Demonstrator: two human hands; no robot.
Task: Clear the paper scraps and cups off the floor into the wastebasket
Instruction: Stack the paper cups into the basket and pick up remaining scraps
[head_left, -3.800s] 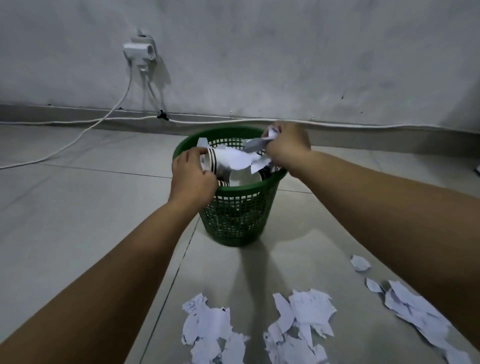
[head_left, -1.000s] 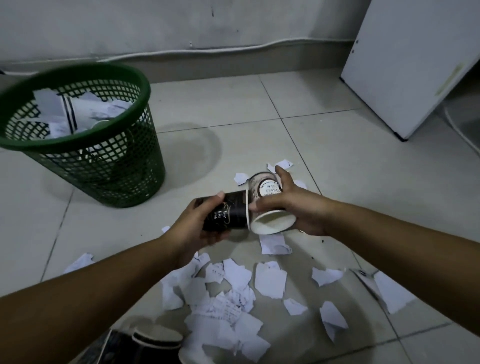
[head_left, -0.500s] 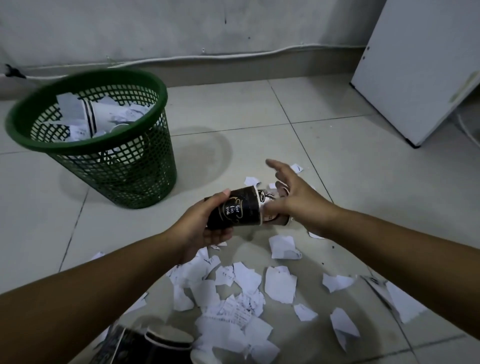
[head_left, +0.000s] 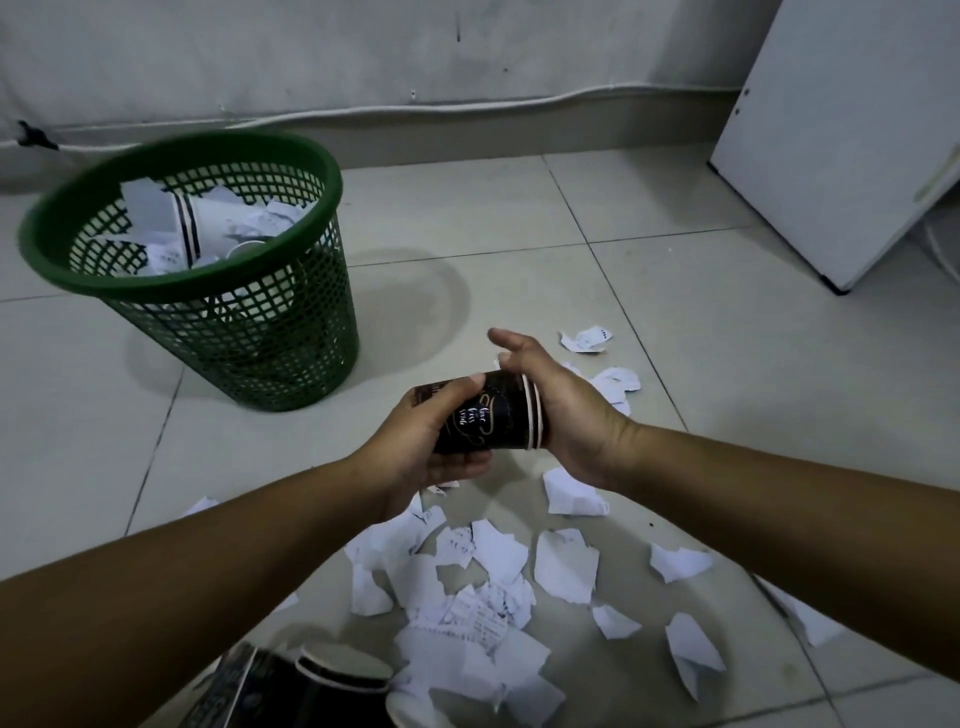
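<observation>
Partway done: nested cups (head_left: 488, 415) in hand, floor not clear yet.
My left hand (head_left: 421, 447) grips them; right hand (head_left: 561, 410) presses flat on their rims. Wastebasket (head_left: 208, 270), up-left of my hands, holds some. Paper scraps (head_left: 483, 597) below my hands, more cups (head_left: 311, 686) under my left forearm.

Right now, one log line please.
left hand: grips black paper cups | right hand: presses rims | green mesh wastebasket: upright | white paper scraps: floor
</observation>
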